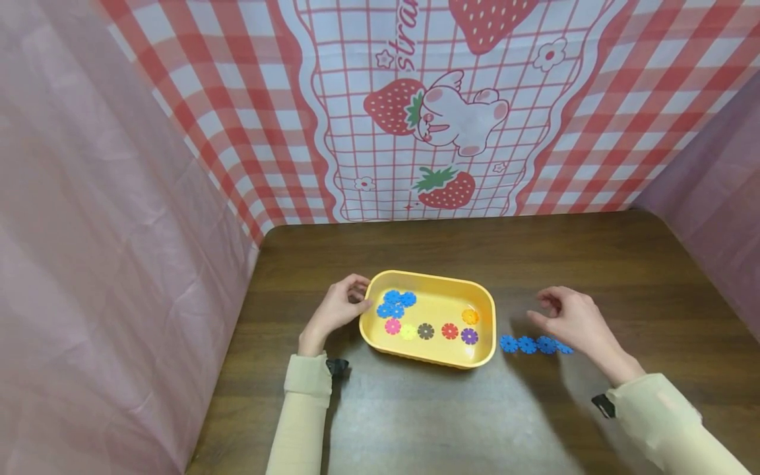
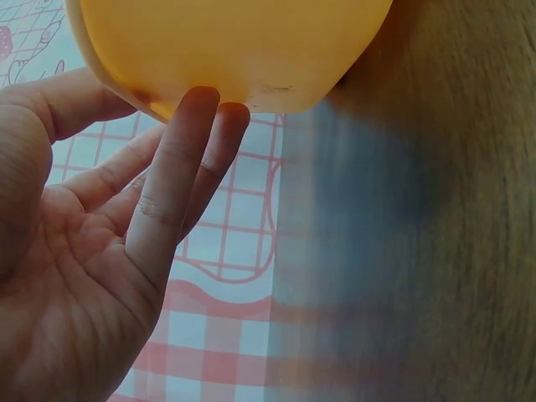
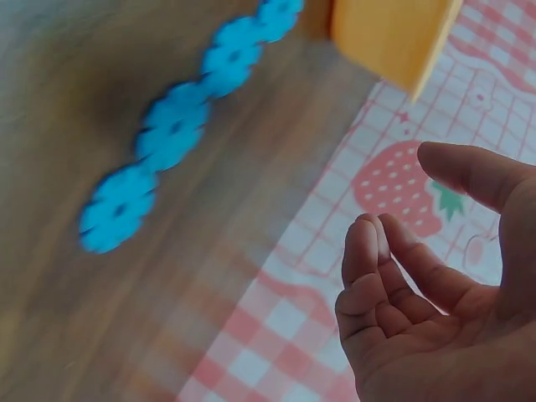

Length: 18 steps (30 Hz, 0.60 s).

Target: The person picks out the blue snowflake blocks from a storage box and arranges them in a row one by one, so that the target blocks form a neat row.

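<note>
In the head view my left hand [image 1: 340, 308] is at the left end of a yellow plastic basket [image 1: 436, 278]. The left wrist view has its thumb at the basket's rim and fingertips against the outer wall [image 2: 243, 50], gripping it lightly. Inside lie a cluster of blue snowflake discs [image 1: 392, 298] and a row of single ones, including pink [image 1: 393, 326], black [image 1: 425, 331] and purple [image 1: 470, 336]. My right hand [image 1: 572, 322] hovers right of the basket, fingers loosely bent, thumb apart, holding nothing. Below it on the table lies a joined chain of blue snowflake discs [image 3: 173, 126].
The brown wooden table [image 1: 415, 247] carries the basket and the chain. A red-and-white strawberry cloth [image 1: 350, 132] hangs behind the far edge. Pink curtains [image 1: 119, 231] close off both sides. Each wrist has a black strap [image 1: 337, 367].
</note>
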Available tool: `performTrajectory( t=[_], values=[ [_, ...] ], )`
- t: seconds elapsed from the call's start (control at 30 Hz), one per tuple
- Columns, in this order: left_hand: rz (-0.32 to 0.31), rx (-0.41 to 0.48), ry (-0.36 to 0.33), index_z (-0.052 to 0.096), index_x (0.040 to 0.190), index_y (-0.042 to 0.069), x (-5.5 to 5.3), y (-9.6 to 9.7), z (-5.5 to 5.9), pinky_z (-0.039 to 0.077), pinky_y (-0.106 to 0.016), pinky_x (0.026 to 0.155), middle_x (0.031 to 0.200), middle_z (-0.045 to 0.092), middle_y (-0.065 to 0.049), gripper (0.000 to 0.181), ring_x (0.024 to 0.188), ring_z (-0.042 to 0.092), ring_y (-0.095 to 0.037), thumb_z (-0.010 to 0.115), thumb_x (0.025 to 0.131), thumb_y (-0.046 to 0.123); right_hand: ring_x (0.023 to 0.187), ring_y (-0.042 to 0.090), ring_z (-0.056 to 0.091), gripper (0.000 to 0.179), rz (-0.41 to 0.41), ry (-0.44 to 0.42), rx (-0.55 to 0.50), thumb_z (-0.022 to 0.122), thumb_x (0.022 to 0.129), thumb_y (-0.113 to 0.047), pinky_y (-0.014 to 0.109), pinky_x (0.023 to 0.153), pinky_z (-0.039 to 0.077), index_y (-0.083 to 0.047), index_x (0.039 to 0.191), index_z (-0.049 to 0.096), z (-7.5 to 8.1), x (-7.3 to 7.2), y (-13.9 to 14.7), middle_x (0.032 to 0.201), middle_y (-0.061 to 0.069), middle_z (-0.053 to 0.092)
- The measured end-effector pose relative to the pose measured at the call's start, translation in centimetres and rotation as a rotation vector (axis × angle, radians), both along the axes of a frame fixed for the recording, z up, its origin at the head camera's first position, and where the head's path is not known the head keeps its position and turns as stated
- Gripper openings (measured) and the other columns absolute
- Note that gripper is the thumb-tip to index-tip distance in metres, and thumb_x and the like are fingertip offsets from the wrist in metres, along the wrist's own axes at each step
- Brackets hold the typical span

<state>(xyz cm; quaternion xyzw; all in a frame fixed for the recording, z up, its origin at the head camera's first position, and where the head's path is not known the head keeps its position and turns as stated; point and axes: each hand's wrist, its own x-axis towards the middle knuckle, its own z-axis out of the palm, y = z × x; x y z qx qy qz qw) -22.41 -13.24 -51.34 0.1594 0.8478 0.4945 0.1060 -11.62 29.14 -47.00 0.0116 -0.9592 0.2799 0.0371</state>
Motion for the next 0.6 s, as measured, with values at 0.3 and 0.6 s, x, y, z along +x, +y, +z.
performTrajectory(
  t=[0.3, 0.6],
  values=[
    [0.002, 0.002, -0.003, 0.062, 0.119, 0.002, 0.0, 0.0, 0.1, 0.056, -0.038, 0.080, 0.105, 0.067, -0.011, 0.035, 0.090, 0.065, -0.023, 0.074, 0.087, 0.002, 0.074, 0.023, 0.052, 0.039, 0.076, 0.019, -0.036, 0.081, 0.082, -0.018, 0.036, 0.066, 0.048, 0.006, 0.110, 0.067, 0.9, -2.5, -4.3, 0.087, 0.012, 0.063],
    [0.015, -0.005, -0.017, 0.063, 0.119, 0.003, 0.1, 0.1, 0.2, 0.055, -0.038, 0.082, 0.105, 0.067, -0.010, 0.034, 0.091, 0.065, -0.022, 0.074, 0.087, 0.002, 0.073, 0.024, 0.051, 0.037, 0.118, -0.036, -0.058, 0.080, 0.083, -0.018, 0.034, 0.065, 0.046, 0.003, 0.110, 0.068, 0.7, -5.2, -9.0, 0.086, 0.010, 0.061]
  ],
)
